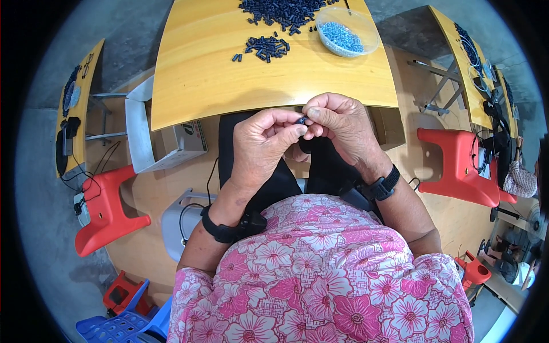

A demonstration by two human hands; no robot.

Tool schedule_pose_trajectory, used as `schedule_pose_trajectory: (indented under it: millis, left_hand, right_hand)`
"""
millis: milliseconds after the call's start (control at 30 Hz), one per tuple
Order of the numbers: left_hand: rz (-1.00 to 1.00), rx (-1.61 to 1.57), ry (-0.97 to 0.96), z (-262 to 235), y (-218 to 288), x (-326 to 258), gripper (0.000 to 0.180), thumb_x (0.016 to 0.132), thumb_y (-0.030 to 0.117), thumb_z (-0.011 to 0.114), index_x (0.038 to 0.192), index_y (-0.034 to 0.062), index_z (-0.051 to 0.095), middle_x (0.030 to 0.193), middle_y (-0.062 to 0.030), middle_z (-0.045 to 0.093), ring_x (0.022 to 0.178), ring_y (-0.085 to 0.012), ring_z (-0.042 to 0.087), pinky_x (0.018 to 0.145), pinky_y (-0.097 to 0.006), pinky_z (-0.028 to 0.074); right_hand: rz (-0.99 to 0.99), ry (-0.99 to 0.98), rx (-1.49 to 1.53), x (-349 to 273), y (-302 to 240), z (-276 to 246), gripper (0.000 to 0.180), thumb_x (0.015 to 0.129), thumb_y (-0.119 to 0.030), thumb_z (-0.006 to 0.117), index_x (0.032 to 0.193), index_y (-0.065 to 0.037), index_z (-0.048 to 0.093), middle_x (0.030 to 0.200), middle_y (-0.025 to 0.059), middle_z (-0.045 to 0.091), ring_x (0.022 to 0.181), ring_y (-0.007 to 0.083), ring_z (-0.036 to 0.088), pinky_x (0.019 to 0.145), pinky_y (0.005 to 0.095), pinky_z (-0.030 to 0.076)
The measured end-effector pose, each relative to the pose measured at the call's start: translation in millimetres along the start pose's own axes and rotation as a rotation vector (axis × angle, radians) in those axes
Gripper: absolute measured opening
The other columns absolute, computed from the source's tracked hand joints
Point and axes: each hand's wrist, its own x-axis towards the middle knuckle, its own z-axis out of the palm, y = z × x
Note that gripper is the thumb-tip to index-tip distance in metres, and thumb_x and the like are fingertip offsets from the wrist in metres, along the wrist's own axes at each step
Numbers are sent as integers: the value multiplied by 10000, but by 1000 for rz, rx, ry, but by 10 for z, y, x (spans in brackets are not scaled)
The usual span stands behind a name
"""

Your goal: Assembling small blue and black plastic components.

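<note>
Both my hands meet just off the near edge of the yellow wooden table (229,94), above my lap. Between thumb and fingertips, my left hand (258,143) pinches a small dark cylindrical piece (301,120). My right hand (347,130) is closed beside it, thumb and forefinger pressed together at the piece's other end; whatever lies between them is hidden. On the table, a small pile of similar dark blue cylindrical pieces (267,48) lies in front of a larger heap (281,11). A clear plastic bowl (372,43) of small light-blue translucent pieces (341,37) stands to the right.
Under the table's left side sits an open white cardboard box (140,134); a brown box (389,127) is under the right. Red plastic stools (111,211) (457,166) stand on both sides. Other tables (466,68) hold dark pieces and cables. Black bands circle both my forearms.
</note>
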Motion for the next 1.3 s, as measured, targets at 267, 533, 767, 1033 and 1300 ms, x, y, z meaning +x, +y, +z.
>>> schedule_pose_trajectory:
  millis: [267,533,767,1033,1300]
  left_hand:
    - [-21,29,5,-20,8,-2,175,853,-66,607,1027,-89,599,890,-162,669,803,-179,675,611,-272,598]
    - [-35,45,14,-30,-30,2,170,844,-56,623,1009,-91,603,848,-138,662,749,-152,668,574,-261,596]
    - [-83,61,0,-7,4,-1,135,843,-56,624,974,-88,618,824,-117,655,665,-140,654,560,-263,597]
    - [-83,47,39,-20,-31,1,130,834,-19,657,955,-62,642,813,-92,662,707,-98,631,604,-231,564]
    - [-56,78,89,-37,-55,-8,137,833,16,681,956,-40,656,804,-64,670,699,-75,611,635,-200,514]
  right_hand:
    - [-60,-1,-144,14,-9,-10,107,895,-67,611,901,38,632,774,52,633,666,75,575,608,190,482]
    - [-199,-29,-399,27,-66,-42,96,849,-75,666,849,20,653,737,26,639,658,71,579,610,205,484]
    - [-525,-146,-884,43,-180,-81,79,834,-78,676,817,0,671,727,19,639,655,69,584,606,219,486]
    - [-210,-112,-468,106,-84,-98,119,854,-102,654,849,14,681,700,19,646,611,67,575,575,204,477]
    - [-339,57,-497,15,64,57,156,876,-108,622,909,29,689,759,46,642,665,71,589,612,205,481]
